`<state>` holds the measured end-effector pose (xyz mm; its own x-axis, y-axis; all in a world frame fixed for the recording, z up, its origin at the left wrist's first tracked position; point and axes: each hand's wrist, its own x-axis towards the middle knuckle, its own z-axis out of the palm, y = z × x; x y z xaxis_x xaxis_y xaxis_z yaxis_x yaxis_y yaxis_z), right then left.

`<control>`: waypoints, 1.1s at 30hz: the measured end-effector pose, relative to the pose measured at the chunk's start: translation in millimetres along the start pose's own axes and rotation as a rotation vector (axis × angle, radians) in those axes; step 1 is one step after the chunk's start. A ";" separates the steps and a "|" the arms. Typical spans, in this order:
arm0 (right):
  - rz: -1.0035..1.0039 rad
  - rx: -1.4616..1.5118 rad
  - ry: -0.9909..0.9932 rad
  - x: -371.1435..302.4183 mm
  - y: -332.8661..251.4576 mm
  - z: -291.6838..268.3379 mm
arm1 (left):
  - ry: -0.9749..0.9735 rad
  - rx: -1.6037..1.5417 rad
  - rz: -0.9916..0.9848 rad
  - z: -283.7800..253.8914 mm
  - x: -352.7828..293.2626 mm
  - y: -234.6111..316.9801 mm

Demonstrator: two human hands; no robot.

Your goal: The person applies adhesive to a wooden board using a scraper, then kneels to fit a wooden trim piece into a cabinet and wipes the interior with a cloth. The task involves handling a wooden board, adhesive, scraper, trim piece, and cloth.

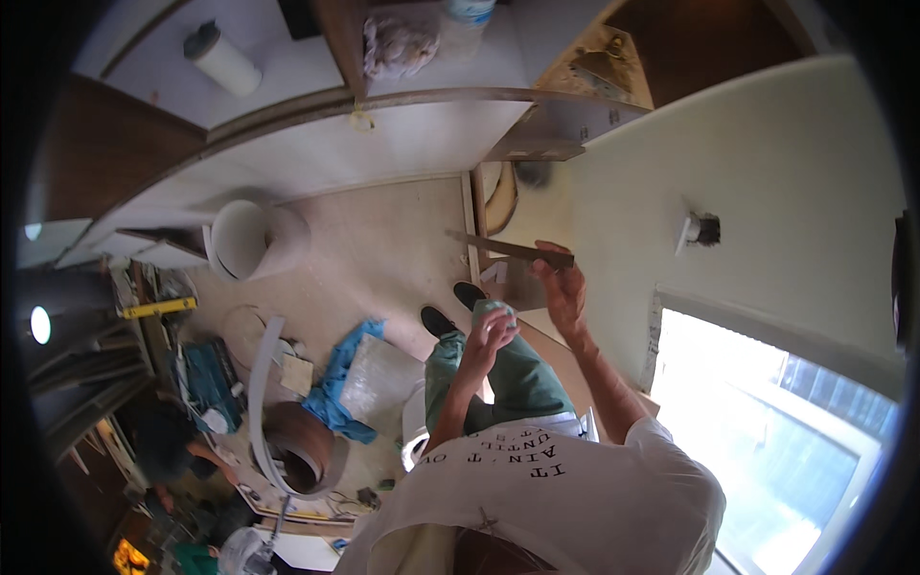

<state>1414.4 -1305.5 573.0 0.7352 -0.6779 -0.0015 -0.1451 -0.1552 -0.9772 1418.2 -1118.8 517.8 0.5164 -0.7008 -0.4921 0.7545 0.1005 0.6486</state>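
My right hand [565, 291] is raised in front of me, its fingers closed round one end of a long, thin dark brown strip [498, 247]. The strip points to the left and tapers toward its far end; its material is hard to tell. Over my green trousers, near the knee, is my left hand [491, 335]. Its fingers are curled in, and what they hold, if anything, is too small to make out. The two hands are apart, and the left one does not touch the strip.
Rolls of white [240, 240] and brown edging [297, 450] stand on the floor to my left, near a blue cloth [345, 383] and a teal tool bag [206, 383]. Another person's arm [216, 458] shows at lower left. Cabinets [316, 144] line the front; a bright window [767, 441] is right.
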 end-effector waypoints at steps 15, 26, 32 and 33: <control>0.348 0.810 0.067 -4.0 6.8 4.9 | 0.018 0.533 0.414 46.0 72.0 138.7; 0.112 0.273 -0.050 135.3 66.1 25.2 | -0.106 1.150 0.882 66.3 193.2 207.1; -0.348 0.097 0.093 225.7 80.5 20.7 | -0.177 1.092 1.054 78.5 260.8 234.4; -0.354 0.104 0.094 236.6 84.5 16.1 | -0.184 1.059 1.078 79.5 269.0 235.4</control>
<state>1586.7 -1467.5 486.7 0.6633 -0.6591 0.3545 0.1781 -0.3210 -0.9302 1702.5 -1339.8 584.3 0.4974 -0.7098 0.4988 -0.6079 0.1251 0.7841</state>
